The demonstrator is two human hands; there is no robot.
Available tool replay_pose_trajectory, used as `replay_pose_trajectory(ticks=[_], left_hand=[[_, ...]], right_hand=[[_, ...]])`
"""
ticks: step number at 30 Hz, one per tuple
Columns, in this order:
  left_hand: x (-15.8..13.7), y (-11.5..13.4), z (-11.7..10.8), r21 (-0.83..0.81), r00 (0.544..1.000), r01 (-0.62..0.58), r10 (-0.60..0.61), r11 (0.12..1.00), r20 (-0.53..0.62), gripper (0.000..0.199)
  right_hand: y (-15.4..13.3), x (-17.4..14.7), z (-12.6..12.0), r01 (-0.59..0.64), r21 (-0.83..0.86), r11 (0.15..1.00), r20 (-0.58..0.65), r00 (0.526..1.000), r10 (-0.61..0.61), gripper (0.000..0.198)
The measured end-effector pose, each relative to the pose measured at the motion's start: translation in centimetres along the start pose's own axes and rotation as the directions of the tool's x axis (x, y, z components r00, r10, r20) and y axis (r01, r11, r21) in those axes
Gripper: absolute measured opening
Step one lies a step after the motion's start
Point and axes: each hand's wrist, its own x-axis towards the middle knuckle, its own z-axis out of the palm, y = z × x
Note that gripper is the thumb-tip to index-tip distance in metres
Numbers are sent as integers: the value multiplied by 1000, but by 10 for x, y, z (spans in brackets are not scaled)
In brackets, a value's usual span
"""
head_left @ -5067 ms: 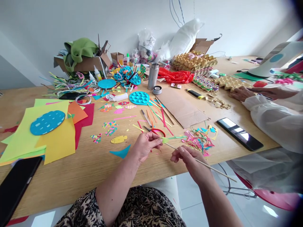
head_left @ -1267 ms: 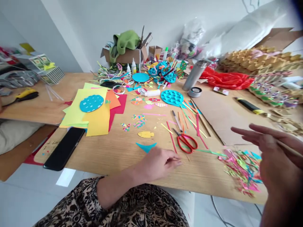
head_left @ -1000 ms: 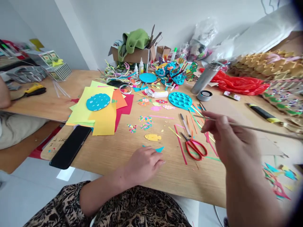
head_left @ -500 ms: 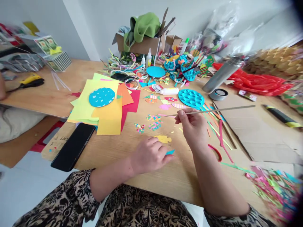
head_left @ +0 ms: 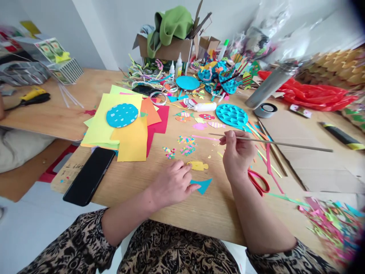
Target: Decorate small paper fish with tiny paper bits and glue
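My right hand (head_left: 238,154) pinches a thin wooden stick (head_left: 291,144) above the table, its tip pointing left and its long end reaching over the cardboard. My left hand (head_left: 172,182) is low over the table with thumb and fingers apart. Its fingertips meet the left end of a yellow paper fish (head_left: 199,165), and the thumb lies over a blue paper piece (head_left: 204,185). Beyond are small confetti-covered fish (head_left: 187,150) and a pink paper fish (head_left: 199,125). Red-handled scissors (head_left: 259,182), partly hidden, lie beside my right forearm.
Coloured paper sheets (head_left: 132,146) and a black phone (head_left: 89,177) lie at the left. A white glue bottle (head_left: 205,107), a scalloped blue disc (head_left: 232,115) and a metal flask (head_left: 270,85) stand or lie farther back. Cardboard (head_left: 302,152) and paper shreds (head_left: 336,228) occupy the right.
The stick has shifted right in my right hand's hold and now slopes down to the right. My left hand has moved slightly left, showing more of the blue paper piece.
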Motion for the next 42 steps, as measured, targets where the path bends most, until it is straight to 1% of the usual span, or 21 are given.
replay_pose_trajectory(ticks=[6,10,14,17,20,22,26,29,31,33,37,40,42], left_hand=[[1,0,3,55,999,-1,-2,998,45,39],[-2,-6,1,127,999,-29,25,991,32,39],[-7,-14,0,232,997,-78,80,970,-2,39],[-8,-13,0,290,995,-97,102,952,-1,40],[-2,-6,-1,323,994,-110,103,940,40,38],[3,0,-2,343,994,-109,98,933,51,37],[11,5,4,338,997,-73,71,938,19,44],[9,4,9,315,999,-30,41,949,-29,49],[6,3,10,304,1000,3,6,953,-30,47],[3,2,8,288,1000,23,-24,957,-2,46],[1,8,4,276,994,74,-92,958,53,43],[1,15,5,307,990,97,-124,947,71,44],[1,19,7,328,987,99,-133,939,85,49]], right_hand=[[-4,-2,1,-9,18,1000,35,999,9,30],[-10,-1,3,-21,64,998,81,997,16,30],[-13,-1,8,-30,107,994,174,985,11,27],[-18,1,15,-50,105,993,278,960,19,26],[-25,4,22,-70,71,995,409,912,35,26],[-27,7,27,-75,56,996,449,893,43,25],[-23,4,30,-57,91,994,450,893,10,21],[-15,-4,29,-28,107,994,472,881,-26,21],[-12,-9,27,-12,106,994,466,884,-39,22],[-11,-13,27,2,105,994,418,907,-46,23],[-11,-18,30,25,69,997,247,968,-41,27],[-9,-20,32,28,66,997,186,982,-39,28],[-6,-21,32,27,66,997,163,986,-38,29]])
